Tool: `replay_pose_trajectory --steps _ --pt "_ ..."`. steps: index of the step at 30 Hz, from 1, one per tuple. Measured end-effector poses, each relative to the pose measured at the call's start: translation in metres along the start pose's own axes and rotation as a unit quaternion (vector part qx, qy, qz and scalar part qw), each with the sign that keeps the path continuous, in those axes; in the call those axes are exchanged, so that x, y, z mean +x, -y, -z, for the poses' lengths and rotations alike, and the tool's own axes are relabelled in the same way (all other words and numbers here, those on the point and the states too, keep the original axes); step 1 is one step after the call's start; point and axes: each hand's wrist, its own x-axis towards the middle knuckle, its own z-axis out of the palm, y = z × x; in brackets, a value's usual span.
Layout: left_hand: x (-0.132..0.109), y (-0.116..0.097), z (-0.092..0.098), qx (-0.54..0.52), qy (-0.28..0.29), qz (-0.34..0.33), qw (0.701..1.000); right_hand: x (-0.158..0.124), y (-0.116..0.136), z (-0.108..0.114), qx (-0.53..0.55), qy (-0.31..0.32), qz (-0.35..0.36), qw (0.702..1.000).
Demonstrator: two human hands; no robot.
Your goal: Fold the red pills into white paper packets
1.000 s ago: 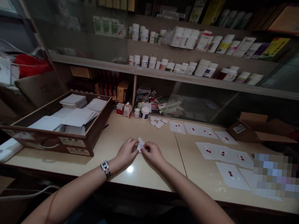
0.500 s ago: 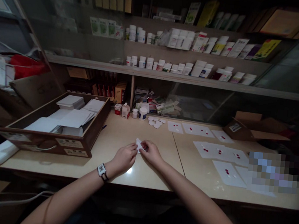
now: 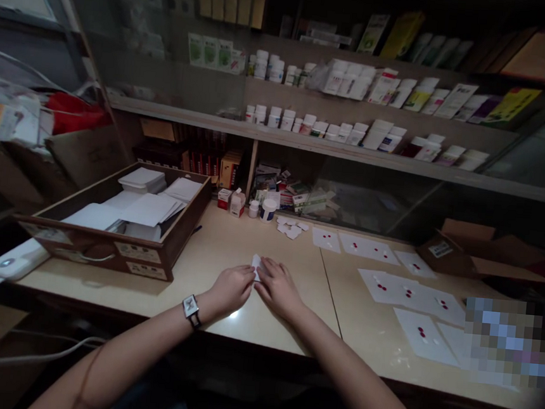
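The bottles (image 3: 274, 117), drawer labels (image 3: 131, 252) and carton sticker (image 3: 440, 248) are showing print, but none of it is legible.

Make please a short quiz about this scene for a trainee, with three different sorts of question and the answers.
1. What do the left hand and the right hand hold together? A) a white bottle B) a small piece of white paper C) a cardboard box
2. True or false: the wristwatch is on the left wrist.
3. Fill in the blank: the wooden tray holds stacks of white ____.

Key: 1 B; 2 true; 3 paper.
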Motion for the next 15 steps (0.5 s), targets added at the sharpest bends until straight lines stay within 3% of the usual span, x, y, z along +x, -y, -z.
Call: replay_pose_trajectory --steps 4,9,12,15 --pt "-0.001 0.001 0.002 0.022 0.009 -0.020 1.000 -0.005 0.003 0.004 -0.033 0.039 0.010 0.999" --pt "0.000 -0.001 0.005 0.050 0.022 -0.013 0.998 -0.008 0.003 0.008 -0.036 0.019 0.008 0.999" --pt "0.002 -0.002 0.006 0.068 0.022 -0.002 0.997 -0.004 -0.003 0.012 0.026 -0.014 -0.064 0.998" --pt "0.004 -0.001 0.003 0.075 0.017 0.010 0.997 0.005 -0.010 0.014 0.126 -0.036 -0.165 0.978"
